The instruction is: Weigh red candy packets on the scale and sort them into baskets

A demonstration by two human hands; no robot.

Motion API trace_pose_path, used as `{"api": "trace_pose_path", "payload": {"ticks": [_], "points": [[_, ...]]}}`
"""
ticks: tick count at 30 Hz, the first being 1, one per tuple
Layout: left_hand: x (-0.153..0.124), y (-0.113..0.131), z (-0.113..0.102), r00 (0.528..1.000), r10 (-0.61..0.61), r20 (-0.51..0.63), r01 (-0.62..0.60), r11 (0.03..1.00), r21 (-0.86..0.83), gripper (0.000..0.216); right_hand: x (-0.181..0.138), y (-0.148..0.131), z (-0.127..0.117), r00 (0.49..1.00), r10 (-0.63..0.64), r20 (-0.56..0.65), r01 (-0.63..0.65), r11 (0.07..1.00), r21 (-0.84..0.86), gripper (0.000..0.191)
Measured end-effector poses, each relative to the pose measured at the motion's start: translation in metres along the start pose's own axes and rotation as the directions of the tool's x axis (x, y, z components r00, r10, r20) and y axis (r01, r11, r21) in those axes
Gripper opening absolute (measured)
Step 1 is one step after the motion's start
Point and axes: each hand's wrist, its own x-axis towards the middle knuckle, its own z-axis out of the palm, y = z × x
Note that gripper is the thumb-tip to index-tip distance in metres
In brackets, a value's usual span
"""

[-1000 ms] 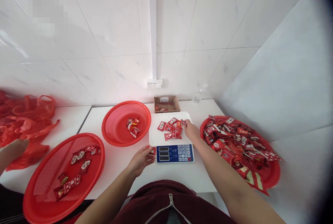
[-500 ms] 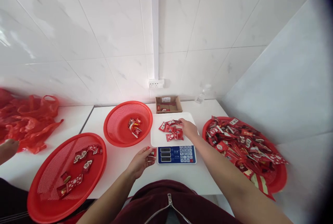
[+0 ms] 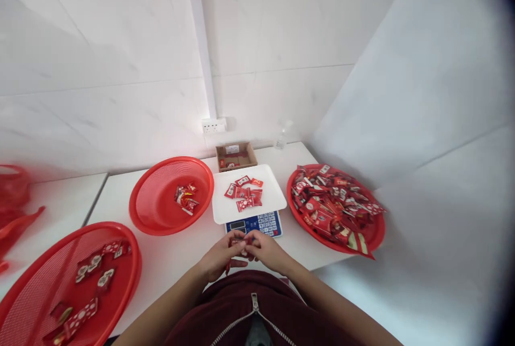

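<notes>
My left hand (image 3: 219, 256) and my right hand (image 3: 267, 250) meet at the table's front edge, just below the scale's keypad. Both pinch a small red candy wrapper (image 3: 240, 241) between their fingertips. The white scale pan (image 3: 271, 201) carries several red wrapped candies (image 3: 243, 193). A large red basket (image 3: 364, 238) heaped with wrapped candies stands to the right of the scale.
A red mesh basket (image 3: 153, 212) with a few candies sits left of the scale. Another red basket (image 3: 24, 287) with several candies is at the near left. A small cardboard box (image 3: 235, 155) and a clear bottle (image 3: 280, 139) stand by the wall. Red plastic bags (image 3: 14, 212) lie far left.
My right hand left the scale pan and came back to meet my left hand over the candy. The view swung right; the other person's hand at far left is gone.
</notes>
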Motion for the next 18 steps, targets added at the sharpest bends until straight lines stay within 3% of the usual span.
{"api": "trace_pose_path", "payload": {"ticks": [3, 5, 7, 9, 11, 14, 18], "points": [[0.006, 0.001, 0.006, 0.997, -0.043, -0.069, 0.043, 0.999, 0.003, 0.036, -0.009, -0.003, -0.019, 0.996, -0.056, -0.069, 0.048, 0.993, -0.111, 0.024], [0.007, 0.003, 0.005, 0.985, -0.100, -0.138, 0.094, 0.994, -0.054, 0.032, -0.021, 0.000, -0.053, 0.963, -0.076, -0.260, 0.007, 0.966, -0.257, 0.028], [0.006, 0.005, 0.001, 0.974, -0.135, -0.182, 0.115, 0.987, -0.116, 0.026, -0.039, 0.009, -0.097, 0.855, -0.119, -0.504, -0.100, 0.917, -0.386, 0.027], [0.004, 0.007, -0.006, 0.968, -0.150, -0.202, 0.119, 0.980, -0.157, 0.020, -0.058, 0.020, -0.137, 0.684, -0.134, -0.717, -0.291, 0.851, -0.437, 0.029], [0.003, 0.006, -0.012, 0.962, -0.156, -0.226, 0.116, 0.977, -0.179, 0.016, -0.072, 0.030, -0.164, 0.599, -0.135, -0.789, -0.426, 0.781, -0.457, 0.032], [0.004, 0.004, -0.016, 0.952, -0.159, -0.260, 0.111, 0.975, -0.191, 0.012, -0.077, 0.038, -0.174, 0.587, -0.121, -0.800, -0.534, 0.685, -0.496, 0.037], [0.005, 0.003, -0.010, 0.952, -0.161, -0.259, 0.113, 0.975, -0.190, 0.015, -0.057, 0.036, -0.154, 0.531, -0.159, -0.832, -0.675, 0.514, -0.529, 0.055]]}}
